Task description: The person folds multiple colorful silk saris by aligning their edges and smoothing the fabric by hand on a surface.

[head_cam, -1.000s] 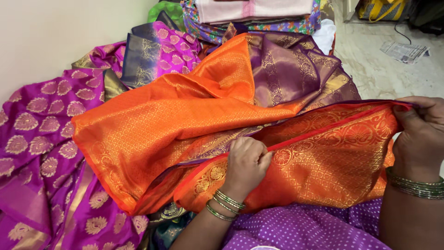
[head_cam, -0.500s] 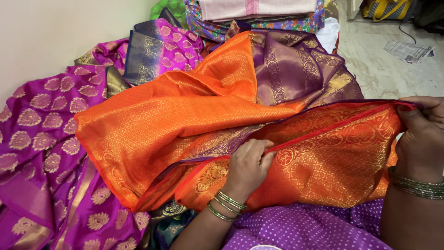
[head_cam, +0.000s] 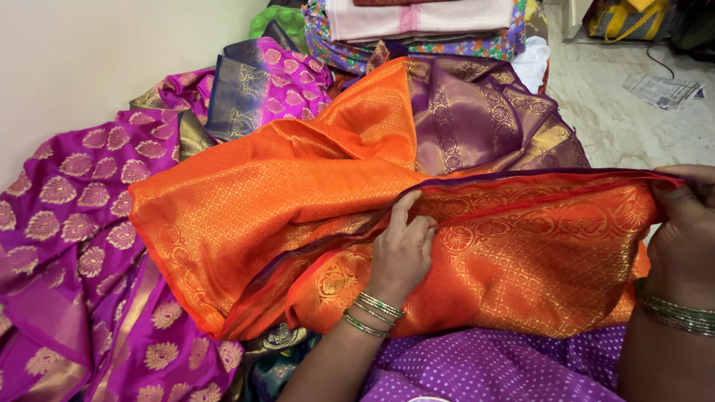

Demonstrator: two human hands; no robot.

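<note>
An orange silk cloth with gold woven patterns and a purple-red border [head_cam: 283,201] lies bunched across my lap. My left hand [head_cam: 402,249], with green and gold bangles at the wrist, pinches the border edge near the middle of the cloth. My right hand [head_cam: 681,231], also bangled, grips the same border at the far right and holds it taut between the two hands. The part stretched between them hangs as a flat orange panel [head_cam: 544,253] facing me.
A magenta cloth with gold motifs [head_cam: 74,223] spreads at the left by the pale wall. A purple and gold cloth [head_cam: 484,119] lies behind, a stack of folded fabrics [head_cam: 417,22] beyond it. A newspaper [head_cam: 663,89] lies on the marble floor at right.
My left hand slid a little along the border edge and its fingers straightened upward. The right hand kept its grip in place.
</note>
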